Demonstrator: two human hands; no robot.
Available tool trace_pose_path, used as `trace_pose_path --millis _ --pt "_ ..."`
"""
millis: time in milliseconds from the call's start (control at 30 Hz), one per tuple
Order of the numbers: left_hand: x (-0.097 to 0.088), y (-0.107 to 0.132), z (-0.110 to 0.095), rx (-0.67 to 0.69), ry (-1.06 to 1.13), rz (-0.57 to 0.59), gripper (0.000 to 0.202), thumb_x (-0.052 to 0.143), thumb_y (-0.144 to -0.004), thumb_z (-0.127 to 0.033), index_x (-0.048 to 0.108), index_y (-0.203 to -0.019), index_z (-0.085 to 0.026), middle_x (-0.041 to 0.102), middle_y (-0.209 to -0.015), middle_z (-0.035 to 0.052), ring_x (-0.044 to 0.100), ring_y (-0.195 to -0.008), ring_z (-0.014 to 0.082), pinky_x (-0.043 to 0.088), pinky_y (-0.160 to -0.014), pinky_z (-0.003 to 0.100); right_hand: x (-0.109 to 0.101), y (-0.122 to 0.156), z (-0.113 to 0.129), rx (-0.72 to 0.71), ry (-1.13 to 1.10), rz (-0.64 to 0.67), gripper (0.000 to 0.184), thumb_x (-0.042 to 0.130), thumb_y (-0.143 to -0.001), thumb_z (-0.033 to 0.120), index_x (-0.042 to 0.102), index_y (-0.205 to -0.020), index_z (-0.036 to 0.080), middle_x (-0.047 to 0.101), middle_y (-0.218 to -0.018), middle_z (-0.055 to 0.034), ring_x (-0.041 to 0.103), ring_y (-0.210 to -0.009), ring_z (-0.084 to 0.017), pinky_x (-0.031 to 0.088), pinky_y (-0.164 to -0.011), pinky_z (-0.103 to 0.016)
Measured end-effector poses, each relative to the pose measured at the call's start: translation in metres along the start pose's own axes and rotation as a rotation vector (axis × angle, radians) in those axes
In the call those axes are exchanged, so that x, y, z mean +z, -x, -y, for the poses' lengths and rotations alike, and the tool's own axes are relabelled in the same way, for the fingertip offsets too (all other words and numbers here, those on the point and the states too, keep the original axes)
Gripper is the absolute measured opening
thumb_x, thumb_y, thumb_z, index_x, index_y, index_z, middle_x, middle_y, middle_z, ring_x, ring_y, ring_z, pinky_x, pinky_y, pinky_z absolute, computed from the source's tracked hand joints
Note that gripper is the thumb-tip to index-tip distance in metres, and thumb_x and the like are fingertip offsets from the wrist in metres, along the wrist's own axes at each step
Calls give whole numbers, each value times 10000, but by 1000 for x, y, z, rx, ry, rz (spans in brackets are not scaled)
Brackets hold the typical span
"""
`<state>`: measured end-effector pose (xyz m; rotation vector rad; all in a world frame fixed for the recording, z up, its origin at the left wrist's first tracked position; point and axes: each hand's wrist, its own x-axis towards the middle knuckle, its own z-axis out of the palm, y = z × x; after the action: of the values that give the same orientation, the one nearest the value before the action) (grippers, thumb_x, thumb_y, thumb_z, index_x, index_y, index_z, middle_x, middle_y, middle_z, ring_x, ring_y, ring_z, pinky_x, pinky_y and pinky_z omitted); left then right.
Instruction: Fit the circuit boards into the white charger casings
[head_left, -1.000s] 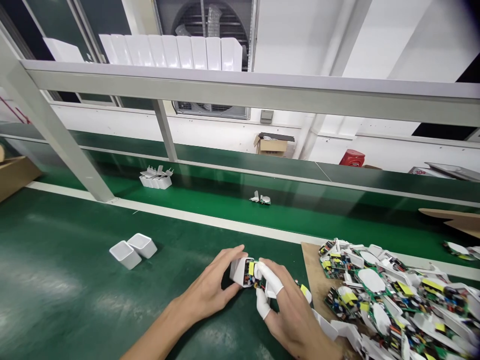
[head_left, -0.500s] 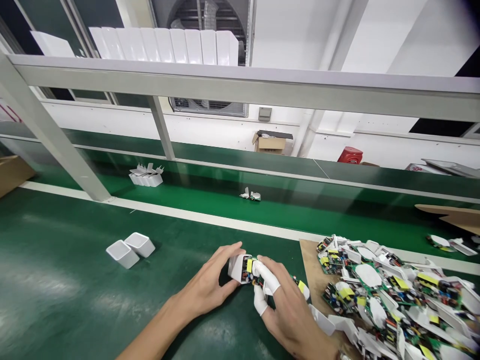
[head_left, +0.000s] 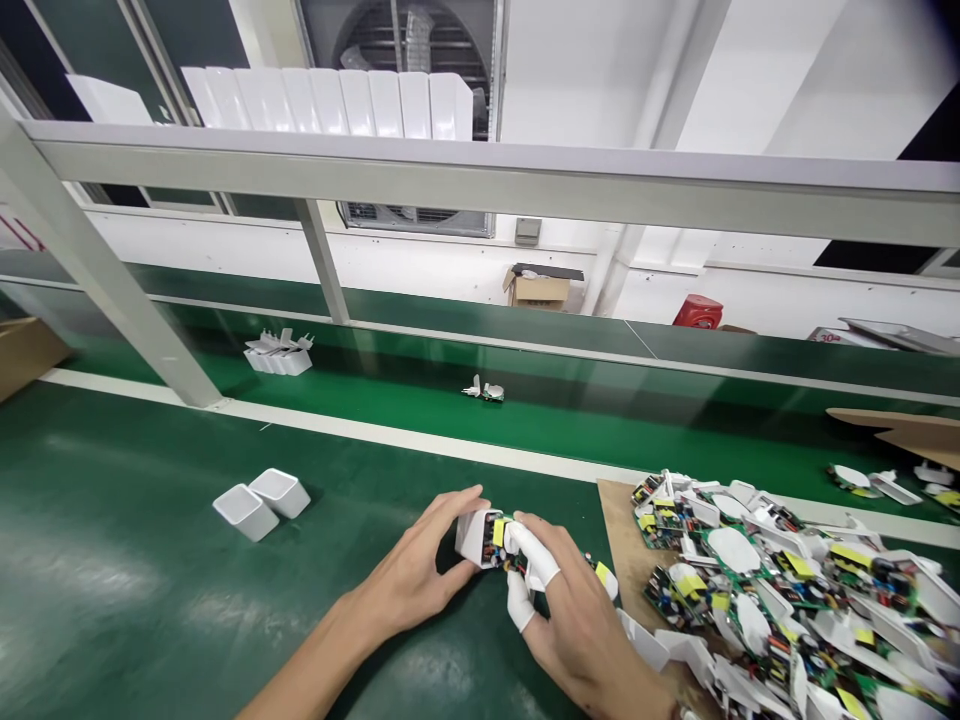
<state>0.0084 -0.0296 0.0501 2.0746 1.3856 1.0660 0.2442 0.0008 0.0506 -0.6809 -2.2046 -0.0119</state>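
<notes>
My left hand [head_left: 424,565] is closed around a white plastic housing [head_left: 470,537], thumb below and fingers above. A circuit board [head_left: 496,535] with a yellow-wrapped part sits partly inside the housing's right-hand opening. White finger covers are on the thumb and a finger of my right hand [head_left: 574,620], which pinches the board's outer end. Just right of that hand, a loose board with a yellow part [head_left: 603,574] shows in part. Two empty white housings [head_left: 246,512] stand to the left on the green table.
Many circuit boards with white plates [head_left: 739,550] are heaped on a brown cardboard sheet [head_left: 619,525] at right. Beyond the pale strip, a green conveyor belt [head_left: 390,400] carries filled white housings [head_left: 279,355] and a loose board [head_left: 486,391]. White housings [head_left: 330,103] line the overhead shelf.
The things on the conveyor belt have shifted left, and another board has entered at the far right. Both my hands keep almost the same position on the housing and board.
</notes>
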Motion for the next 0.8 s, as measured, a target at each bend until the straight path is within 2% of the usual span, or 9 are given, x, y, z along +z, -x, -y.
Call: trace_pose_path --millis 100,200,333,433,533,600,633,700,800 --pt "1 0 1 -12 9 -7 791 647 -944 -127 298 -1600 -397 614 -1458 38 585 -1374 242 485 -1184 458 0 1 0 -22 6 -13 572 505 -942 7 433 -1502 97 632 -1397 -203 642 -1231 -335 636 -956 -495" --pt "3 1 3 -75 60 37 822 705 -929 -176 291 -1602 -403 615 -1478 36 608 -1361 254 478 -1196 466 0 0 1 21 -56 -53 586 486 -913 20 444 -1489 118 642 -1367 -187 654 -1223 -304 637 -959 -455" --pt "5 3 1 -176 116 136 865 787 -898 -270 315 -1616 -367 606 -1512 74 574 -1410 306 416 -1243 518 -4 -5 4 112 -190 -72 564 468 -899 73 469 -1456 160 667 -1290 -148 696 -1160 -241 642 -935 -369" --pt "2 3 0 -218 117 193 876 793 -893 -288 328 -1632 -366 583 -1541 94 531 -1449 328 376 -1258 547 -5 -6 5 114 -188 -90 576 468 -888 96 462 -1458 177 675 -1286 -145 715 -1145 -247 651 -912 -369" --pt "-11 -7 6 -231 236 345 1033 893 -781 -299 326 -1644 -344 559 -1565 118 527 -1453 343 383 -1248 551 -6 -6 3 159 -175 -78 592 498 -867 108 453 -1451 198 698 -1272 -131 731 -1127 -249 656 -907 -367" --pt "-25 -24 16 -231 279 467 1015 928 -726 -347 421 -1605 -316 575 -1556 130 564 -1422 354 436 -1208 541 -4 -6 1 175 -204 -77 621 513 -843 108 444 -1453 203 705 -1264 -125 734 -1117 -243 650 -922 -360" --pt "-33 -37 23 -238 236 479 943 916 -732 -393 485 -1567 -309 600 -1536 128 596 -1392 351 477 -1173 524 -2 -6 0 175 -216 -84 640 523 -826 108 444 -1454 200 707 -1258 -128 735 -1111 -247 649 -923 -365" --pt "-48 -68 39 -265 48 382 770 825 -801 -491 565 -1500 -300 643 -1494 116 641 -1343 334 541 -1104 479 3 -5 -3 160 -225 -86 678 567 -787 112 453 -1452 172 703 -1263 -149 727 -1117 -276 644 -937 -395" --pt "-63 -125 65 -279 -223 206 706 663 -867 -541 550 -1496 -241 588 -1545 131 522 -1458 352 471 -1172 492 14 -4 -9 117 -219 -31 669 666 -746 129 529 -1400 142 697 -1293 -177 705 -1168 -332 623 -983 -430"
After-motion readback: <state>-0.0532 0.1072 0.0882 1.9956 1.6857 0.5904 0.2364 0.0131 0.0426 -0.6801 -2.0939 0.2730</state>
